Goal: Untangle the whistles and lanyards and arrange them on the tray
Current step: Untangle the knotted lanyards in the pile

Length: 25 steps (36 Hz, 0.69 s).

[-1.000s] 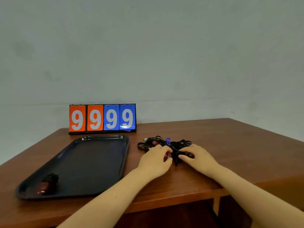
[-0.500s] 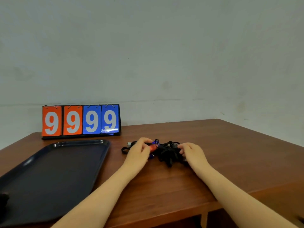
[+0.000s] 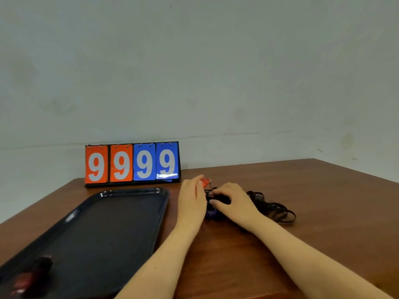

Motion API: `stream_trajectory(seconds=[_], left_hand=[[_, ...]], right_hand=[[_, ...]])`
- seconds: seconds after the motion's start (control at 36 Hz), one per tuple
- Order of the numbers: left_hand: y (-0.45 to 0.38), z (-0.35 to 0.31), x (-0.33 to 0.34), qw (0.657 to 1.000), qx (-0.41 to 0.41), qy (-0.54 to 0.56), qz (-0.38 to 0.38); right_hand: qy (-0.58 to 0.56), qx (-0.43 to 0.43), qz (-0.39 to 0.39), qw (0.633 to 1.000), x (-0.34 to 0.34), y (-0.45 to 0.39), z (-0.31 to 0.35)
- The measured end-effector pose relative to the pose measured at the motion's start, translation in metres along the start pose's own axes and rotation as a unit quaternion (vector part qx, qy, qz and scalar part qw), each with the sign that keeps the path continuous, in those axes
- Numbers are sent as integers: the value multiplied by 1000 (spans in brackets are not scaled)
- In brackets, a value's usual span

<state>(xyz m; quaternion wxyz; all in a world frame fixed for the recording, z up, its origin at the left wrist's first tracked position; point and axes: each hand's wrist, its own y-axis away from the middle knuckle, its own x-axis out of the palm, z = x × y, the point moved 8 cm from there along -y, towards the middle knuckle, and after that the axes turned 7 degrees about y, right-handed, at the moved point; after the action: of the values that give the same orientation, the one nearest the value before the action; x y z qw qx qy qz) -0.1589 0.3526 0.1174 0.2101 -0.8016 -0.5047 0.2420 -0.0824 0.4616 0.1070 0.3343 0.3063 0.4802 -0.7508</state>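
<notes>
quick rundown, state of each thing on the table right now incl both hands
left hand: grips the orange whistle, lifted above the tangle
right hand: fingers curled into the lanyard tangle, pinning it on the table
lanyard tangle: still knotted, off the tray
tray: flat; one bundled whistle in its near left corner
scoreboard: upright, reads 9999

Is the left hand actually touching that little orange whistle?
Touching. In the head view the left hand pinches the orange whistle at its fingers' tips, lifted above the black lanyards, with no gap visible between them.
</notes>
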Motion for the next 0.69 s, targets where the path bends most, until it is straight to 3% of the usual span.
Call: stream_trajectory(seconds=[0.11,0.22,0.33,0.42,0.53,0.69], left_hand=[[-2,4,-5,999,-18,29,-26],[-1,7,-5,998,-36,42,-38],[-1,6,-11,992,-37,87,-81],[1,7,-27,982,-49,115,-142],[2,14,-37,972,-69,139,-179],[4,15,-44,962,-79,164,-201]], right_hand=[[6,-2,-17,1000,5,-3,-8],[-13,55,-29,998,-12,3,-30],[36,86,-14,996,-20,8,-42],[-39,115,-19,992,-24,12,-42],[-184,177,-67,965,-37,17,-47],[-226,287,-245,898,-63,34,-83]])
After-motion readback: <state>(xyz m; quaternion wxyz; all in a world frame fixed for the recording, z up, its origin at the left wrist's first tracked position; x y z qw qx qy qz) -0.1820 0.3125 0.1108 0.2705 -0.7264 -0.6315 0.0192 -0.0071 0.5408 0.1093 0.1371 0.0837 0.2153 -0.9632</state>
